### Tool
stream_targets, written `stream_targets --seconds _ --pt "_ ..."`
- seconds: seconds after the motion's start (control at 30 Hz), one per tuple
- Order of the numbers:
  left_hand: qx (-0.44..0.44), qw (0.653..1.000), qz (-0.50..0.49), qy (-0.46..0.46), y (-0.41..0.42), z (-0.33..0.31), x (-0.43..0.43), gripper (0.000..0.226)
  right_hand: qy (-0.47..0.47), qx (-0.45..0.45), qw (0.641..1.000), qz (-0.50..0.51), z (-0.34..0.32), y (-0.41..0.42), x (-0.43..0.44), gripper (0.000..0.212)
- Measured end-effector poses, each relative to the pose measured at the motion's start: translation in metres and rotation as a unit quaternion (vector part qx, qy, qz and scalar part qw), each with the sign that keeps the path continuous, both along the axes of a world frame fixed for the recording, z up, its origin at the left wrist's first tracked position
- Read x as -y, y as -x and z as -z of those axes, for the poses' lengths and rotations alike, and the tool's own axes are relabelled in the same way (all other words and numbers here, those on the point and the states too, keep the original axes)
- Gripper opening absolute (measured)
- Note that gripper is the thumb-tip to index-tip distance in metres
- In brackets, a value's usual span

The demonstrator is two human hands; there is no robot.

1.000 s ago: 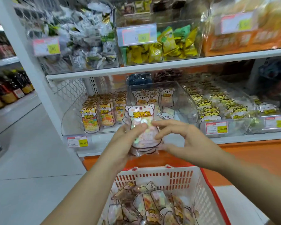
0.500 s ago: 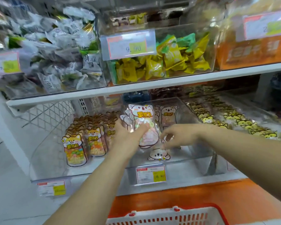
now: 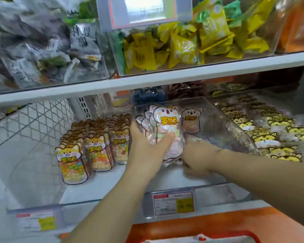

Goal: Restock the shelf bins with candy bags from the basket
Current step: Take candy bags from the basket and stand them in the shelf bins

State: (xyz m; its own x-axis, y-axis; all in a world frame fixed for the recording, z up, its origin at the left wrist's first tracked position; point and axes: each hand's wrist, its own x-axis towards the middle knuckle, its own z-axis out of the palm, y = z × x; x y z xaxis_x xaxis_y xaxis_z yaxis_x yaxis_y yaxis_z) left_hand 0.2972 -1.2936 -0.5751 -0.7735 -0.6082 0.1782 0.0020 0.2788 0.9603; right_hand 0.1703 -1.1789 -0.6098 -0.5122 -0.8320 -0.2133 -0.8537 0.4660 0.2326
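The left hand (image 3: pixel 146 148) held a candy bag (image 3: pixel 167 120) upright inside the middle clear bin (image 3: pixel 235 130) on the lower shelf. Its thumb pressed on the front of the bag and the other fingers were curled behind it. The right hand (image 3: pixel 198 155) was low in the same bin, just beside the bottom of the bag. It was blurred, so I cannot tell if its fingers were spread or pinching. The basket (image 3: pixel 205 238) showed only its red rim below.

Candy bag (image 3: pixel 167 130): orange "罗班长"; price tag (image 3: pixel 173 203) digits blurred.
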Motion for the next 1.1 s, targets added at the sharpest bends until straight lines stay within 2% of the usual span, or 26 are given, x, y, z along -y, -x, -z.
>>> stream_targets --seconds 0.1,0.17,0.27,0.37,0.47,0.53,0.63,0.7,0.77,0.83,0.87,0.93,1.03,1.1 --pt "0.007 1.0 -0.009 0.009 0.001 0.006 -0.001 0.09 0.136 -0.01 0.989 0.059 0.001 0.025 -0.004 0.031" --pt "0.015 1.0 -0.017 0.021 0.002 0.01 -0.001 0.09 0.185 -0.024 0.977 0.106 -0.005 0.039 -0.006 0.034" --pt "0.052 0.998 -0.022 0.008 0.006 0.016 -0.001 0.098 0.225 -0.05 0.961 0.153 -0.009 0.055 0.001 0.035" --pt "0.088 0.996 -0.007 -0.027 0.012 0.022 0.0 0.097 0.248 -0.137 0.942 0.181 -0.016 0.06 0.008 0.046" --pt "0.11 0.992 0.005 -0.055 0.021 0.027 0.002 0.097 0.227 -0.156 0.94 0.202 -0.025 0.07 0.015 0.045" --pt "0.125 0.989 0.01 -0.077 0.029 0.033 0.002 0.1 0.244 -0.108 0.938 0.22 -0.028 0.078 0.022 0.04" --pt "0.156 0.982 0.034 -0.096 0.045 0.038 0.001 0.104 0.296 -0.036 0.922 0.246 -0.03 0.089 0.026 0.054" --pt "0.184 0.978 0.04 -0.092 0.059 0.043 0.001 0.107 0.338 0.016 0.903 0.264 -0.036 0.093 0.024 0.046" --pt "0.199 0.975 0.055 -0.078 0.07 0.046 0.003 0.091 0.366 0.068 0.889 0.266 -0.042 0.096 0.021 0.025" --pt "0.208 0.973 0.08 -0.06 0.078 0.047 0.0 0.068 0.367 0.106 0.889 0.253 -0.05 0.095 0.02 0.025" --pt "0.215 0.971 0.096 -0.053 0.083 0.048 -0.001 0.066 0.363 0.119 0.89 0.248 -0.052 0.094 0.02 0.028" --pt "0.227 0.965 0.129 -0.033 0.094 0.048 -0.006 0.067 0.349 0.148 0.893 0.242 -0.055 0.095 0.019 0.029" --pt "0.225 0.963 0.15 -0.01 0.113 0.051 -0.009 0.087 0.336 0.179 0.899 0.214 -0.06 0.094 0.015 0.032" --pt "0.219 0.965 0.144 -0.006 0.118 0.051 -0.008 0.082 0.343 0.222 0.891 0.197 -0.066 0.092 0.01 0.032"
